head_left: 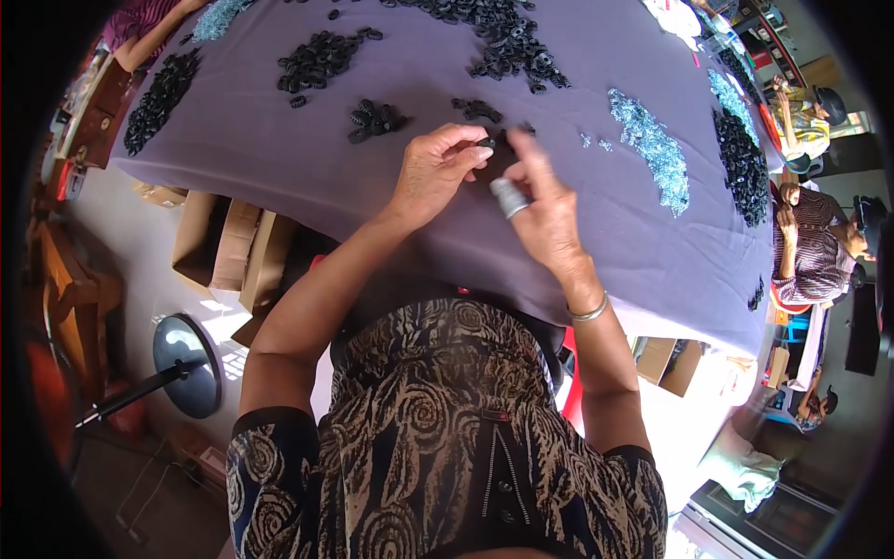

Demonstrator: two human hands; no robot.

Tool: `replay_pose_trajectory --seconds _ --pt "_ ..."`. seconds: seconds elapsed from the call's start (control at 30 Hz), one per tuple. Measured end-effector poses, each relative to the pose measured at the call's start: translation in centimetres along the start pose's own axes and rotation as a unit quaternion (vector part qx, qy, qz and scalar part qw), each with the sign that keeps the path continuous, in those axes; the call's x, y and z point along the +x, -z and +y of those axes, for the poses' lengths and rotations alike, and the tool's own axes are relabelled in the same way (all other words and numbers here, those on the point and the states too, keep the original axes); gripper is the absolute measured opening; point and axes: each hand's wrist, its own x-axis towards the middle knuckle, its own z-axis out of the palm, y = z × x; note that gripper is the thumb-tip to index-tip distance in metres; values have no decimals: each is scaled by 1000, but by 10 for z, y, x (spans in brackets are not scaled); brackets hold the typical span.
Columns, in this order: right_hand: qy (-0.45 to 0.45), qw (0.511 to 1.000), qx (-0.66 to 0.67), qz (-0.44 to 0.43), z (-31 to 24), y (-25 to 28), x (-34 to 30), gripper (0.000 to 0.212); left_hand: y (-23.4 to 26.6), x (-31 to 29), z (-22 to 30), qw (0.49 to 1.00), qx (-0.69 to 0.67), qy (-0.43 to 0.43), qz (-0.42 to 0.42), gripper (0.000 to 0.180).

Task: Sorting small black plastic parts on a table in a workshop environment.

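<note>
My left hand (434,174) is closed in a pinch over the near part of the cloth-covered table. Between its thumb and fingertips is a small black ring-like part (486,143). Just to its right is my right hand (545,210), its fingertips smeared by motion, so whether they hold anything is unclear. Grey tape (508,197) wraps its thumb, and a bangle (589,307) circles the wrist. Beyond my hands lie a few black parts (477,110) and a small cluster of similar black pieces (373,120). Clear, bluish small pieces (652,149) are heaped to the right.
A purple-grey cloth (242,140) covers the table. More black piles (321,63) lie farther off. Cardboard boxes (228,242) stand below the left edge, near a round black stand base (186,365). Other people (819,238) sit along the right side; another person's arm (154,37) shows far left.
</note>
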Motion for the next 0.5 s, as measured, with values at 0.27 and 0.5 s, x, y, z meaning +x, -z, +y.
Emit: replay_pose_trajectory --seconds 0.27,0.5 --pt "-27 997 -29 71 28 34 23 17 2 5 -2 1000 -28 7 -13 22" --pt "6 997 -72 -8 28 18 40 19 0 2 -3 1000 -9 -3 -19 22"
